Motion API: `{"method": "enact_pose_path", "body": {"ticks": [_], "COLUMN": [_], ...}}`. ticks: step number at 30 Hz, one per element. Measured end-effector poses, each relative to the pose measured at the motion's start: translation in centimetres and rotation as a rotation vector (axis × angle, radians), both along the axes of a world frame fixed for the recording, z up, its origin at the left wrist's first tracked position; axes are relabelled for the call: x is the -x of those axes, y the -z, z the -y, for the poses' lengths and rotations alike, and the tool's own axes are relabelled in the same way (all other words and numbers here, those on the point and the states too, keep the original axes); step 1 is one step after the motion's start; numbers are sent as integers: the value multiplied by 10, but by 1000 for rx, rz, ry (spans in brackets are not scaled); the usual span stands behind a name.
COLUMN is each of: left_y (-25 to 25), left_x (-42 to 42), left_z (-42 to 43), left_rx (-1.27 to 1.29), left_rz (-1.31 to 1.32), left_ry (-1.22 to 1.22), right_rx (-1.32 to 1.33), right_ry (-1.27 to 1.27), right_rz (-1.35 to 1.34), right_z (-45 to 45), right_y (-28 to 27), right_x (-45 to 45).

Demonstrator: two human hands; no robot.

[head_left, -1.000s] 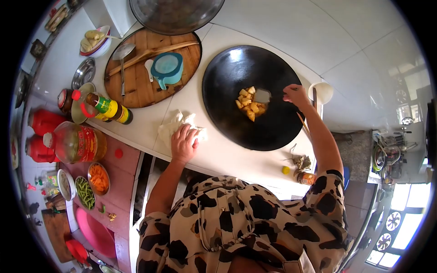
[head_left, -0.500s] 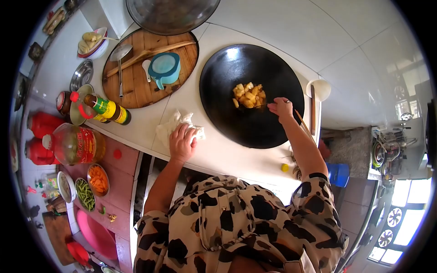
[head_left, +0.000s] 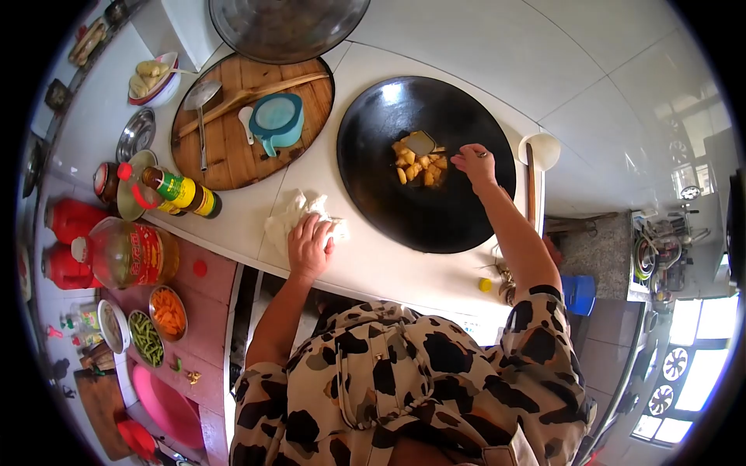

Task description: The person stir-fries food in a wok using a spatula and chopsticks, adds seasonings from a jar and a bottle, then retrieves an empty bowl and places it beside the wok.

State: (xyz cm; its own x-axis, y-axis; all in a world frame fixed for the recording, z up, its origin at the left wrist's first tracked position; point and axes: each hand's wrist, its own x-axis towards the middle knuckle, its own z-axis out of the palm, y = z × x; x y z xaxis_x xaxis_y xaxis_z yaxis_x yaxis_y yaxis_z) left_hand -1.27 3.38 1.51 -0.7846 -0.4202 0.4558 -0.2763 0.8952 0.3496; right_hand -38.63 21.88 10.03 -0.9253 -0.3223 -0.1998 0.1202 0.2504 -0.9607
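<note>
My right hand (head_left: 474,165) is closed round the handle of a spatula, over the right side of a big black wok (head_left: 435,221). The metal blade of the spatula (head_left: 420,142) rests among browned chunks of food (head_left: 420,168) in the wok. Part of the handle is hidden by the hand and forearm. My left hand (head_left: 309,247) lies on a crumpled white cloth (head_left: 289,220) on the counter, left of the wok, with its fingers stretched over it.
A round wooden board (head_left: 221,151) holds a slotted ladle (head_left: 201,97), a wooden spatula and a teal lidded container (head_left: 277,124). Behind stands a large lid (head_left: 287,31). Sauce bottles (head_left: 183,193), an oil jug (head_left: 132,252) and bowls of carrots (head_left: 168,312) and green beans (head_left: 146,339) are at left.
The spatula's blade has come into sight on top of the chunks, which have shifted slightly. My right hand has moved a little up and left. My left hand stays on the cloth.
</note>
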Motion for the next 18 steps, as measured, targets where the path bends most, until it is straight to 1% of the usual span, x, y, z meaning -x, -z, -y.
{"method": "enact_pose_path", "body": {"ticks": [2,6,9,11,13,16,17,18], "left_y": [-1,-2,-1,-1,-2,-3,-3,-3], "left_x": [0,-1,0,0,0,0,0,0], "left_z": [0,-1,-1,-2,-2,-1,0,0], "left_rx": [0,-3,8,14,22,0,-3,-7], "left_rz": [0,-2,-2,-4,-8,4,2,0], "left_ry": [-2,-10,-12,-16,-17,-9,-9,-10], "right_rx": [6,-199,-280,-439,-585,-728,-689,-622], "right_ry": [29,-132,-224,-319,-375,-322,-308,-238], "right_rz": [52,-82,-315,-471,-624,-541,-521,-409], "right_z": [-1,-14,-29,-37,-48,-57,-66,-63], "right_y": [14,17,-7,-33,-36,-40,-22,-19], "right_x": [-1,1,7,11,25,44,63,62]}}
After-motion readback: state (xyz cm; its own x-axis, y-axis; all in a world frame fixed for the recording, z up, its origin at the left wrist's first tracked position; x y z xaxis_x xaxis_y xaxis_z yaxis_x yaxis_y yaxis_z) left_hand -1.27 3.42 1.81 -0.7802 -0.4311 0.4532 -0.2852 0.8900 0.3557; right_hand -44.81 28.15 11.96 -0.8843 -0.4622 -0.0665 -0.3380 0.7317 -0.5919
